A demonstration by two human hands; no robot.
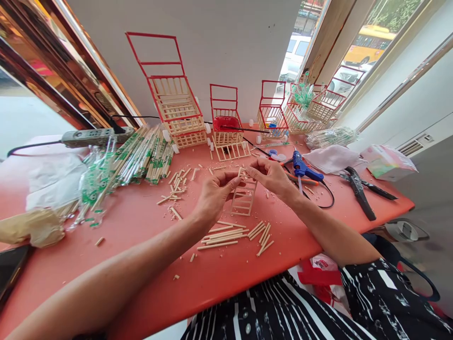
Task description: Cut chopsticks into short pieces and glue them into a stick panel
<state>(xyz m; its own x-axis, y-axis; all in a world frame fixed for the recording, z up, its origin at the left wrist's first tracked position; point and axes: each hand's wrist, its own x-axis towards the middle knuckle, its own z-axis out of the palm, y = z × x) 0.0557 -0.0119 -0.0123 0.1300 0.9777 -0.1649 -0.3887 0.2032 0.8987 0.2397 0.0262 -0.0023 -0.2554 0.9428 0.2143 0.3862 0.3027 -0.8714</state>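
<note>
Fingers of the left hand and those of the right hand pinch the top of a small ladder-like lattice of pale wooden sticks, held upright just above the smooth coral-red surface. Loose cut sticks lie below it. A blue glue gun rests just right of the right hand, with black pliers beyond.
</note>
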